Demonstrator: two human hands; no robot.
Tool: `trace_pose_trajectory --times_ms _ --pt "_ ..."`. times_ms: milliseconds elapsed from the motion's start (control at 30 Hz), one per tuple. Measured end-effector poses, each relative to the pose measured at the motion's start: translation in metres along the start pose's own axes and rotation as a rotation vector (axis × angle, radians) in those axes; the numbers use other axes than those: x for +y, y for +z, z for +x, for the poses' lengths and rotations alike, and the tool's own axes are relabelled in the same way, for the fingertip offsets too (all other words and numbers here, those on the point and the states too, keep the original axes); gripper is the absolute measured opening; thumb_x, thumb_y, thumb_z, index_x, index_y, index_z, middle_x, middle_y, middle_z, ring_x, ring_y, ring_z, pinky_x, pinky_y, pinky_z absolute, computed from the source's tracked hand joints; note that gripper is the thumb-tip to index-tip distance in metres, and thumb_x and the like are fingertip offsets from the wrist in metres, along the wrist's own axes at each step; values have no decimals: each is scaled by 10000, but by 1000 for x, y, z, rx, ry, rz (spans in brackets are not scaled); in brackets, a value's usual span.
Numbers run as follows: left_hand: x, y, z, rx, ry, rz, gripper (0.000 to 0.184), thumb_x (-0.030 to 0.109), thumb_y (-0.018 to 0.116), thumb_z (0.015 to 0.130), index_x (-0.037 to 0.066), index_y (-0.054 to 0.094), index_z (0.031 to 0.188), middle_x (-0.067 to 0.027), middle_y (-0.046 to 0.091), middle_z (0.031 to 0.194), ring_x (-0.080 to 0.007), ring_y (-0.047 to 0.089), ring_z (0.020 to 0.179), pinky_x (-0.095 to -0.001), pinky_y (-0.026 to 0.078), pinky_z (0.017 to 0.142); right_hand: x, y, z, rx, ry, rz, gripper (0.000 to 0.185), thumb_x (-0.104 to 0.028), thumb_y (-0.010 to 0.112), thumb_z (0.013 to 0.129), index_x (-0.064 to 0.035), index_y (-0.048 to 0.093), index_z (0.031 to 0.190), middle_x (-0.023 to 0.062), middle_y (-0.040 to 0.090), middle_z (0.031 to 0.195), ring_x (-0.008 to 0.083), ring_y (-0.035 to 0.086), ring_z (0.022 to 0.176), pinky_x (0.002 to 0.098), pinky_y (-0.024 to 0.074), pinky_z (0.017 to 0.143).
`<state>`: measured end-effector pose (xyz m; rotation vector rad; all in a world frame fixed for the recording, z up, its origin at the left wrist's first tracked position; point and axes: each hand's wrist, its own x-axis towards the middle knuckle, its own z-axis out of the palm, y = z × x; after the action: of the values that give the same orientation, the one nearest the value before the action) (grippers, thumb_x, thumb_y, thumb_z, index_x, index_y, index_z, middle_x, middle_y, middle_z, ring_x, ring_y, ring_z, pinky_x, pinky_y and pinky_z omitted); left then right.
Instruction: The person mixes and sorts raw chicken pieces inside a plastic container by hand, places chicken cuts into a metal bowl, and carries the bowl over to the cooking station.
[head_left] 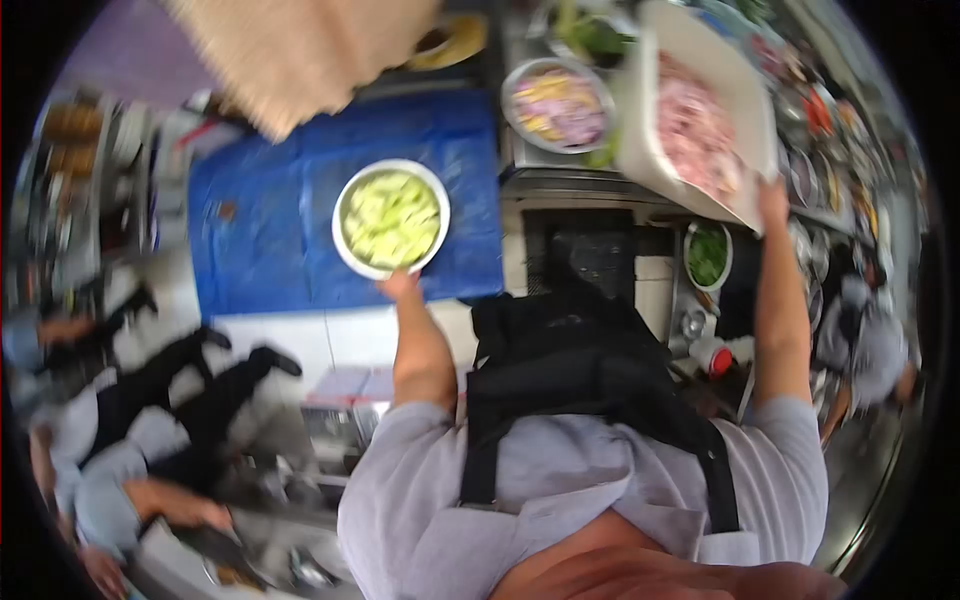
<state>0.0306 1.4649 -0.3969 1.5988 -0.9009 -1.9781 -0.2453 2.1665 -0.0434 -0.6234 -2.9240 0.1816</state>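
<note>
My left hand (pixel 400 284) grips the near rim of a white bowl (pixel 338 222) of sliced green vegetable (pixel 392 218), over the blue table cover (pixel 265 240). My right hand (pixel 773 203) holds the near right corner of a large white tub (pixel 640 125), tilted, with pieces of raw pink meat (pixel 695 130) inside. The fingertips of both hands are partly hidden by what they hold. Just left of the tub stands a bowl (pixel 508 105) of chopped purple and yellow vegetables (pixel 560 108).
A bowl of green leaves (pixel 707 255) and a red-lidded jar (pixel 718 360) are below the tub. Co-workers stand at the left (pixel 100 500) and right (pixel 870 340). A tan cloth (pixel 300 50) hangs at the top. Shelves line the left edge.
</note>
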Motion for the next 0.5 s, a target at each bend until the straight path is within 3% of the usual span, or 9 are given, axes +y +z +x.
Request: trace_pose_trajectory --times_ms 33,67,167,300,333,367,433,467,500 --pt "7 -1 -1 -165 45 -37 582 -70 615 827 42 378 1347 -196 494 1330 -358 642 999 -471 609 665 45 28 32 116 -185 -34 754 -481 570 925 14 369 1457 312 518 1352 440 526 1248 492 422 1035" --pt "18 5 -11 -83 15 -2 571 -59 601 839 43 353 1342 -197 493 1327 -354 642 1004 -466 615 668 29 13 14 29 -94 31 759 -493 569 921 25 384 1445 314 478 1396 451 468 1300 475 377 1079" --pt "27 18 -27 151 -10 5 532 -47 571 867 42 316 1325 -217 486 1323 -350 644 1008 -475 625 693 24 15 10 41 -157 94 577 -388 599 940 48 492 1303 295 620 1192 457 591 1133 479 463 941" --pt "54 26 -18 201 -18 -146 527 -76 566 862 -4 329 1328 -241 498 1307 -346 646 1020 -491 622 704 26 11 12 58 -186 77 537 -375 597 944 46 524 1268 293 627 1175 450 604 1106 482 466 930" --pt "57 22 -4 86 -14 -216 512 -49 549 889 -16 352 1360 -240 529 1290 -336 648 1045 -475 625 717 26 11 13 61 -190 75 520 -368 596 946 48 536 1253 293 629 1172 449 608 1096 484 468 926" --pt "64 17 9 -52 -70 -297 496 -16 517 932 6 368 1405 -219 560 1286 -347 632 1114 -505 601 810 23 9 13 62 -206 81 520 -368 596 946 48 536 1253 293 629 1172 449 608 1096 484 468 926" --pt "77 3 20 -307 -34 -242 540 22 486 970 55 295 1474 -186 560 1332 -350 600 1186 -540 556 883 18 7 8 77 -172 68 496 -352 596 947 48 550 1235 292 631 1167 454 613 1080 486 469 924" --pt "91 3 11 -242 -88 -209 615 2 510 953 73 250 1507 -154 565 1365 -345 549 1251 -545 502 961 20 8 9 76 -187 79 496 -352 596 947 48 550 1235 292 631 1167 454 613 1080 486 469 924" --pt "103 2 1 -231 -74 -222 615 2 510 953 73 250 1507 -154 565 1365 -345 549 1251 -545 502 961 23 9 11 88 -207 82 493 -350 600 945 49 552 1231 293 632 1165 456 614 1076 487 469 922"
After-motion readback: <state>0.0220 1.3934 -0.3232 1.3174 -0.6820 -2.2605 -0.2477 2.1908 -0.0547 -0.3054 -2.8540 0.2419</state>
